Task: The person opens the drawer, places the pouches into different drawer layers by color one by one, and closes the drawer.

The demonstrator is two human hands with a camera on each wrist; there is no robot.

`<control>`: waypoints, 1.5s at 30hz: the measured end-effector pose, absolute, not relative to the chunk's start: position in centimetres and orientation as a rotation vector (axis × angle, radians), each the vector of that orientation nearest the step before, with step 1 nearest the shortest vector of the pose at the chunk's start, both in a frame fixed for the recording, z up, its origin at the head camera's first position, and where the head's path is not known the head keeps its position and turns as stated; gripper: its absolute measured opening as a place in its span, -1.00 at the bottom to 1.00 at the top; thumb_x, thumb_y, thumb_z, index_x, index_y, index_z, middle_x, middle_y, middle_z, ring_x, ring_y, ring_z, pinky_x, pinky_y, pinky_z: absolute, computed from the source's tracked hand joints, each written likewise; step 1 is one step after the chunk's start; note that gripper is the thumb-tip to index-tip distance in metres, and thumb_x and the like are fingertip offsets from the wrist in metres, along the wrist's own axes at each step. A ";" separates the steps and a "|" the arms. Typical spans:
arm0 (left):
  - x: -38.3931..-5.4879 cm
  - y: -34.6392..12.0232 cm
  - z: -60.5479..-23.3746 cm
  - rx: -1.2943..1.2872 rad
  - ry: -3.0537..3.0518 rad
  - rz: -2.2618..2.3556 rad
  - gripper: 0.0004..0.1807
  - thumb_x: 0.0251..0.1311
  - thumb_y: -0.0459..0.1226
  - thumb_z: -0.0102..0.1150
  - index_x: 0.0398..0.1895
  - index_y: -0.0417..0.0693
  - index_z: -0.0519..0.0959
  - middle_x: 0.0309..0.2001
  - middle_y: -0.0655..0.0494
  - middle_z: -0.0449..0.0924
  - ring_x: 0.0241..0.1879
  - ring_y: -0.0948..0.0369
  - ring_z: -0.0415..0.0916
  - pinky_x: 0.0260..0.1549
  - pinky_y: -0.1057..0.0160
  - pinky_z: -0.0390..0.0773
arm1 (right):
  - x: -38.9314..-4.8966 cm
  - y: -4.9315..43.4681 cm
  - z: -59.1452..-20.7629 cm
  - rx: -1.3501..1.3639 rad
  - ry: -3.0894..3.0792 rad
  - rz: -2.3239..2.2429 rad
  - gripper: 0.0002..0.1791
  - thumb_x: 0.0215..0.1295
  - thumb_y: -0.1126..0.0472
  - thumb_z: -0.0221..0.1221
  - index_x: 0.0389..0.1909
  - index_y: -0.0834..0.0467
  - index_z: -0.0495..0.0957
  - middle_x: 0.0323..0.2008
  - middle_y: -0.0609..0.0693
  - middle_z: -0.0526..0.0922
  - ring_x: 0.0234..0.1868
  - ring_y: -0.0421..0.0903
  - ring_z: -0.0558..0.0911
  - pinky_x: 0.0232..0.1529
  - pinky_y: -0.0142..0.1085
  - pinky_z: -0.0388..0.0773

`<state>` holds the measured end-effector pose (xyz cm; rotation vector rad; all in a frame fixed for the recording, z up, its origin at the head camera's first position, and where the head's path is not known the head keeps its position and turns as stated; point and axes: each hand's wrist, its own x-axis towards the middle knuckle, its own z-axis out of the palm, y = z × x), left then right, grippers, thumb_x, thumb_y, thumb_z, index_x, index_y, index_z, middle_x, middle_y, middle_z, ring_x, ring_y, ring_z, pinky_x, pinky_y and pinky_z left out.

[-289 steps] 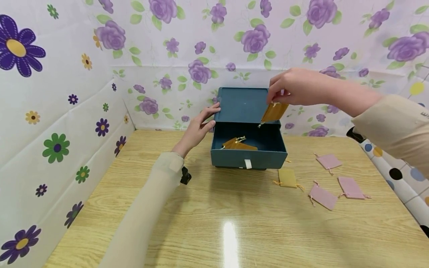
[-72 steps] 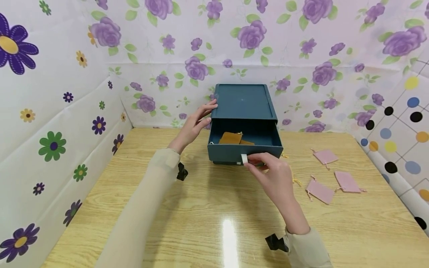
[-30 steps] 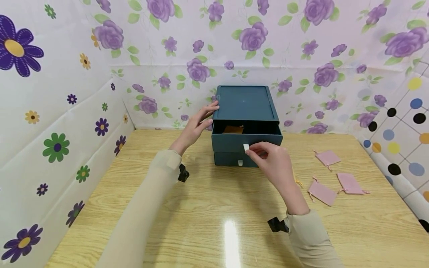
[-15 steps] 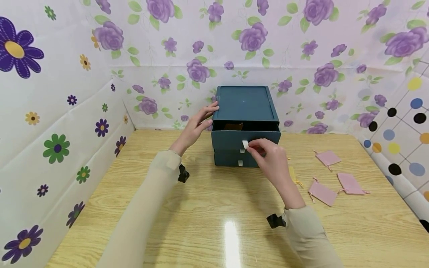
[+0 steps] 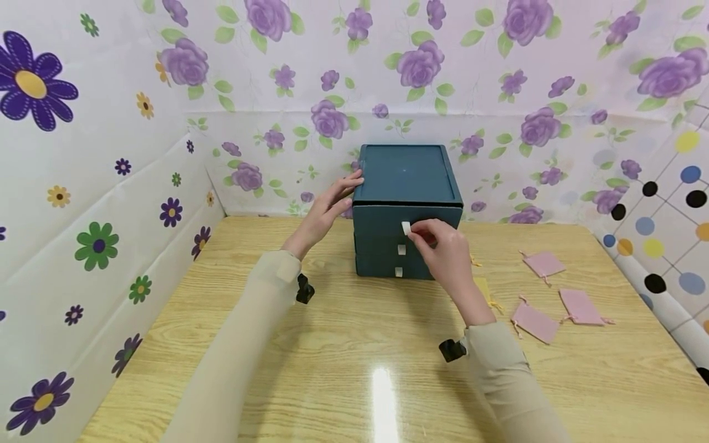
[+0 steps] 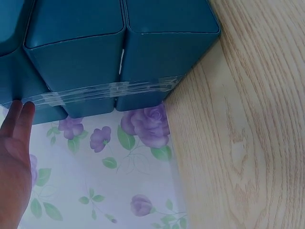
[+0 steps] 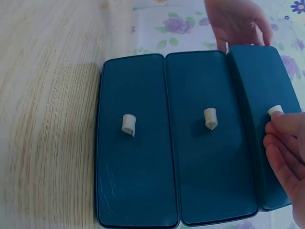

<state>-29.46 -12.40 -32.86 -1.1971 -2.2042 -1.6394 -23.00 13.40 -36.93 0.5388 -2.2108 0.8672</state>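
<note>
On the table (image 5: 332, 375), the top drawer (image 5: 379, 231) of the box (image 5: 404, 173), plainly open a second ago, now juts only slightly, so closing looks nearly done, the right hand (image 5: 447, 246) pinching its white tab (image 5: 407, 228), the left hand (image 5: 323, 216) seemingly touching the side with straight fingers.
</note>
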 end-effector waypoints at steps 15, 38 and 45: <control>-29.3 -12.4 -32.8 -1.184 -2.218 -1.623 -0.53 0.46 -0.49 -0.24 0.39 -0.43 0.23 0.55 -0.28 0.00 0.54 -0.15 0.04 0.54 -0.09 0.08 | -24.5 13.4 -37.0 0.529 -2.233 0.855 -0.86 0.23 0.21 0.35 -0.24 0.17 0.70 -0.31 0.09 0.76 -0.39 -0.05 0.68 -0.28 -0.17 0.72; -28.5 -11.6 -33.4 -0.983 -2.254 -1.633 -0.55 0.36 -0.36 0.15 0.30 -0.15 0.48 0.50 0.00 0.25 0.50 0.11 0.20 0.31 0.01 0.49 | -24.2 13.6 -37.0 0.516 -2.261 0.865 -0.84 0.23 0.19 0.35 -0.23 0.18 0.70 -0.31 0.10 0.75 -0.41 -0.04 0.66 -0.32 -0.17 0.70; -28.3 -11.6 -33.5 -0.967 -2.249 -1.633 -0.53 0.36 -0.36 0.14 0.34 -0.14 0.46 0.51 0.01 0.23 0.47 0.08 0.26 0.41 0.05 0.38 | -24.1 13.5 -36.7 0.479 -2.313 0.875 -0.83 0.26 0.15 0.33 -0.21 0.16 0.70 -0.30 0.07 0.76 -0.39 -0.05 0.65 -0.34 -0.20 0.65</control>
